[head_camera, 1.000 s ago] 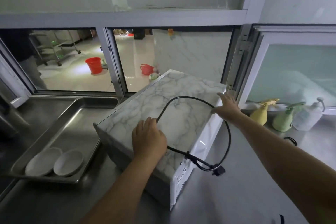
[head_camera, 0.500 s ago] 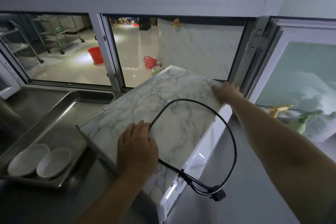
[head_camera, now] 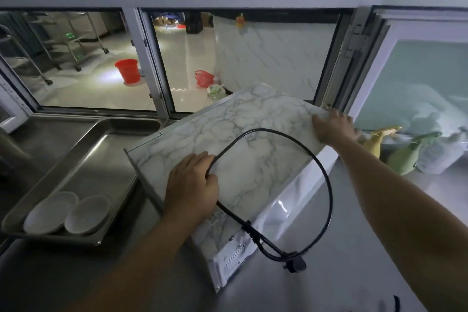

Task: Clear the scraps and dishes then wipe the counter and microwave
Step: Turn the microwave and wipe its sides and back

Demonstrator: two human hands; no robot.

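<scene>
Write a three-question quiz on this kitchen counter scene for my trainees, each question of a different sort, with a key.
1. True or false: the black power cord is plugged into a wall socket.
2. Multiple choice: how many white dishes lie in the steel tray? A one; B two; C four.
3. Fill in: the left hand rests flat on the near part of the microwave top, while the right hand grips its far ____.

Key
1. False: its plug hangs loose at the microwave's near corner.
2. B
3. corner
</scene>
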